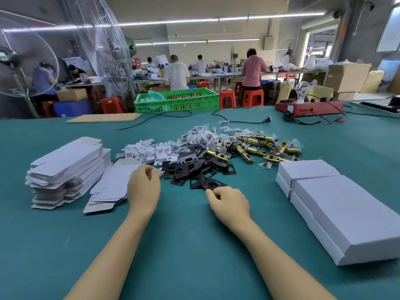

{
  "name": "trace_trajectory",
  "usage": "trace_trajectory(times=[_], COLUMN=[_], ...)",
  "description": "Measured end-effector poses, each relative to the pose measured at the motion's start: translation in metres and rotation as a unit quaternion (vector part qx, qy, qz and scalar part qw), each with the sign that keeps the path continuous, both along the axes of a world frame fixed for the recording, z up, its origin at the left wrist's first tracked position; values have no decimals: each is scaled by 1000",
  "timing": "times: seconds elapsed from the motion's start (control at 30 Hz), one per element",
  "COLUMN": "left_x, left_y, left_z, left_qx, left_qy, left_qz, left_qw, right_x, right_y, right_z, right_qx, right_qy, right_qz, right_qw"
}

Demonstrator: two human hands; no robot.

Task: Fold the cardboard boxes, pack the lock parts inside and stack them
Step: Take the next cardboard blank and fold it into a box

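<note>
Tall stack of flat white box blanks (pixel 65 165) at left, lying on green table; a few loose blanks (pixel 112 185) slid off beside it. Mid-table heap: white plastic inserts (pixel 147 151), black strike plates (pixel 192 169), brass latch bolts (pixel 259 146), bagged screws (pixel 199 135) behind. Folded closed white boxes (pixel 337 202) stacked two high at right.

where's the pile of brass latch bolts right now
In the head view, the brass latch bolts lie right of centre on the green table, between the black strike plates and the finished white boxes.
</note>
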State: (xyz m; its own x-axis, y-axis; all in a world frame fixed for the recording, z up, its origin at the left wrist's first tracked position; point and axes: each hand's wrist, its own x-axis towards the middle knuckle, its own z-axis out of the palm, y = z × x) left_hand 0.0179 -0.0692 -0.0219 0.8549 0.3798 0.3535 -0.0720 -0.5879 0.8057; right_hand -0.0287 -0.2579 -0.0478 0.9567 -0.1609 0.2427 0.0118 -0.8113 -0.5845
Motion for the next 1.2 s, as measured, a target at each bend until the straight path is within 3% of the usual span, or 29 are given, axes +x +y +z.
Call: trace_trajectory(times=[0.1,0.23,0.5,0.57,0.67,0.77,0.87,0.97,1.0,1.07,1.13,1.2], left_x=[7,11,1,-4,-16,-35,-53,-61,-61,-62,-63,-63], left_y=[29,46,34,31,22,-4,-37,-56,-60,-64,-67,-70], left_z=[-9,-25,-21,-21,-19,-13,-19,-28,-30,-32,-31,-29], left_qx=[185,283,401,397,347,359,386,429,427,364,287,228], left_qy=[53,254,216,166,-50,-248,-318,-341,-329,-231,-106,-51], left_qz=[126,112,144,141,119,70,-36,-148,-170,-193,-201,-188], left_qw=[973,918,878,892,929,897,865,823,825,881,931,954], right_x=[1,2,3,4,5,4,-1,0,1,3,3,3], right_y=[-1,0,3,3,2,3,6,5,3,-3,-5,-4], right_z=[0,0,-1,-1,-1,2,7,8,9,10,12,13], right_qx=[8,6,26,38,57,122,303,396,445,508,532,557], right_qy=[2,5,0,0,1,-1,-55,-94,-89,-81,-74,-56], right_qz=[-1,-3,-16,-18,-28,-11,43,62,64,63,66,74], right_qw=[1000,1000,1000,999,998,992,950,911,889,855,841,825])
